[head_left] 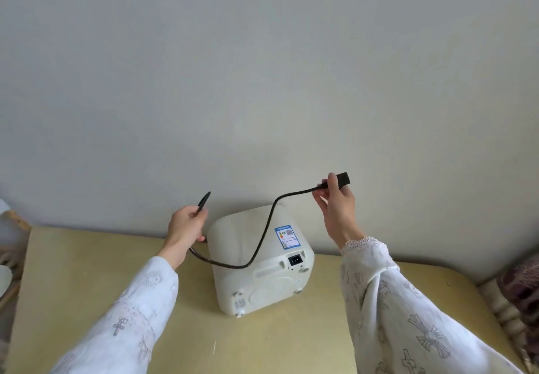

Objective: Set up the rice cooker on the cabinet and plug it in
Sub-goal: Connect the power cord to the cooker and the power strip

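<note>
A white rice cooker [256, 260] lies tipped on the yellow cabinet top [87, 286], its underside toward me and its black power socket [295, 260] showing. A black power cord [264, 236] hangs in a loop in front of it. My right hand [338, 207] is raised above the cooker, gripping the cord just behind the square black connector [343, 179]. My left hand [186, 225] holds the cord's other part to the cooker's left, with a short black end [204, 201] sticking up from the fist.
A plain pale wall [262, 82] rises right behind the cabinet. Wooden furniture and a white object [5, 280] sit past the left edge. A dark patterned cloth over a ribbed surface [519, 289] lies beyond the right edge.
</note>
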{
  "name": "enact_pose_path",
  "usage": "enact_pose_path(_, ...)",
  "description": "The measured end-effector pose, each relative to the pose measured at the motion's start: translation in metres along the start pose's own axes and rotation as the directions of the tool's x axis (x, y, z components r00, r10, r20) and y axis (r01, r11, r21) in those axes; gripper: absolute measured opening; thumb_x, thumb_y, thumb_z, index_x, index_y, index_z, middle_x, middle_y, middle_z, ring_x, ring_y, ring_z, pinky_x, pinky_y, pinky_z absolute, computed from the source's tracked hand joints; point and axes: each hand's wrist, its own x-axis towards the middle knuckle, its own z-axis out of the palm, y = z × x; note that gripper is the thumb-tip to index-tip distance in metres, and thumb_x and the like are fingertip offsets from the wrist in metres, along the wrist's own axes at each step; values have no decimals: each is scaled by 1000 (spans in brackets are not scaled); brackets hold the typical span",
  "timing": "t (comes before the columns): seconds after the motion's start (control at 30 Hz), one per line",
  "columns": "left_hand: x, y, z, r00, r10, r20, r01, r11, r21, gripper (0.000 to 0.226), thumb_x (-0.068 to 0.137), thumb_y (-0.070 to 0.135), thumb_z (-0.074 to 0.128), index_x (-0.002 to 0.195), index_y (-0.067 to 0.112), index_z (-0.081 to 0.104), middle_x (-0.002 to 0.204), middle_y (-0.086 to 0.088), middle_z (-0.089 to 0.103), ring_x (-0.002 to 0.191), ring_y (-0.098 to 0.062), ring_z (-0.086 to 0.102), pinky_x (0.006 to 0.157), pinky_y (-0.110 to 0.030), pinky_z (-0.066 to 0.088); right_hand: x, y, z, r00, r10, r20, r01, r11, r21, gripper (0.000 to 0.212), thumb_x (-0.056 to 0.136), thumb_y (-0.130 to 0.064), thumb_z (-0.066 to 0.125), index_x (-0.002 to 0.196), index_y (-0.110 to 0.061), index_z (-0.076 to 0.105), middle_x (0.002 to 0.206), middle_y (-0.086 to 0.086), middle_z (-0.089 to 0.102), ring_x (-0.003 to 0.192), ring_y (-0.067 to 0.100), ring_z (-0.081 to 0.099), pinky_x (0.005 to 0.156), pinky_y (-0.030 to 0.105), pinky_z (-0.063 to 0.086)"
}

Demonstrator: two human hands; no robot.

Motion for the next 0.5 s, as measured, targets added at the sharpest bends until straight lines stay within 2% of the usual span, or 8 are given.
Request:
enact_pose_path(0.07,-7,-2,5,989,-37,144,18,991,129,21,89,7,48,70,12,54,50,-3,43,32,-12,38,51,-26,42,-5,-8,-6,996,-83,-9,82,991,-103,17,95,-23,47,81,-13,46,72,5,59,71,14,60,85,32,54)
enact_pose_path(0.13,-16,-4,11,966,-108,234,59,977,205,17,85,1,47,86,16,56,46,-1,46,30,-11,39,52,-26,41,-9,-13,-16,989,-146,0,143,967,-210,17,95,-25,47,80,-16,44,62,3,57,64,17,61,74,31,56)
enact_pose_path(0.17,-19,-6,13,956,-151,251,88,966,245,24,83,1,47,98,19,53,46,-1,48,33,-13,41,51,-24,41,-9,-14,-21,983,-182,17,178,935,-306,18,94,-26,47,79,-17,44,60,2,53,57,17,58,67,31,56)
enact_pose_path(0.23,-29,-9,16,930,-223,293,125,940,318,35,81,1,46,110,21,44,44,0,52,39,-15,43,43,-20,41,-11,-15,-33,965,-242,98,256,802,-539,22,93,-28,49,74,-19,44,59,1,45,51,16,47,55,32,49)
enact_pose_path(0.27,-33,-11,18,912,-252,323,133,928,349,38,80,0,46,112,21,41,41,0,53,39,-16,43,39,-18,40,-13,-13,-38,956,-248,156,289,712,-640,25,93,-29,49,72,-19,43,59,0,43,52,17,43,54,32,43)
enact_pose_path(0.37,-46,-18,24,839,-348,418,137,879,457,45,77,-4,44,117,15,37,43,-4,55,31,-14,42,36,-19,39,-20,-3,-49,941,-160,300,340,451,-825,24,96,-29,44,75,-17,44,62,-5,43,62,19,42,60,29,31)
enact_pose_path(0.43,-52,-25,28,808,-384,446,135,859,495,47,77,-1,46,120,15,36,55,-7,56,35,-13,46,41,-20,42,-26,7,-52,932,-67,356,354,387,-852,22,99,-27,37,81,-19,49,63,-7,43,69,21,44,61,29,31)
enact_pose_path(0.5,-56,-31,31,797,-385,465,81,831,550,43,81,7,50,121,19,37,67,-3,58,50,-14,53,51,-21,45,-31,16,-57,921,-14,389,363,393,-845,27,100,-21,34,102,-18,61,62,-8,45,66,17,45,61,27,34)
